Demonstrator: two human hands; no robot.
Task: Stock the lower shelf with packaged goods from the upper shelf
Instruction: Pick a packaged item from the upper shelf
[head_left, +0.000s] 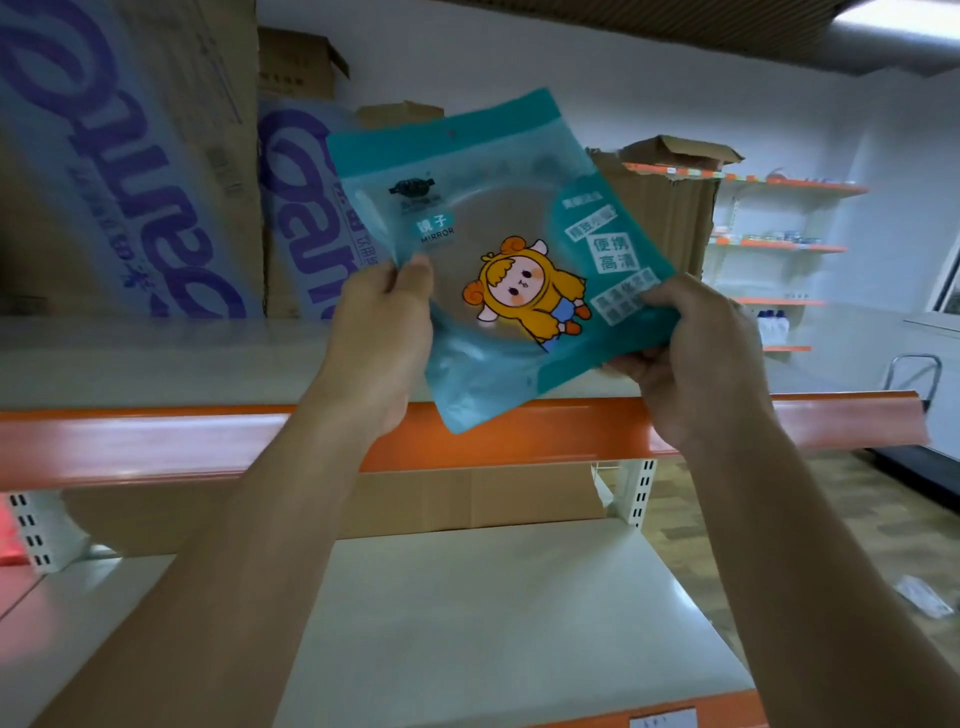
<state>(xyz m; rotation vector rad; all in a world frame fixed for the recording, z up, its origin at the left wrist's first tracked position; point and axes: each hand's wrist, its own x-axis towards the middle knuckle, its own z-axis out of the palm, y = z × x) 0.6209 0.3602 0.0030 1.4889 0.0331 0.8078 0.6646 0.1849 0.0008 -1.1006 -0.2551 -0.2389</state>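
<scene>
A teal flat mirror package (498, 260) with a cartoon figure in yellow is held up in front of the upper shelf (156, 447), tilted to the left. My left hand (384, 332) pinches its left edge with thumb on the front. My right hand (696, 353) grips its lower right corner. Below, the lower shelf (493, 623) shows a pale bare surface with an orange front edge.
Tall cardboard boxes with purple lettering (130, 171) stand on the upper shelf at left, and a torn brown carton (660, 218) sits behind the package. A brown box (415, 504) lies at the back of the lower shelf. More orange shelves (779, 244) line the far wall.
</scene>
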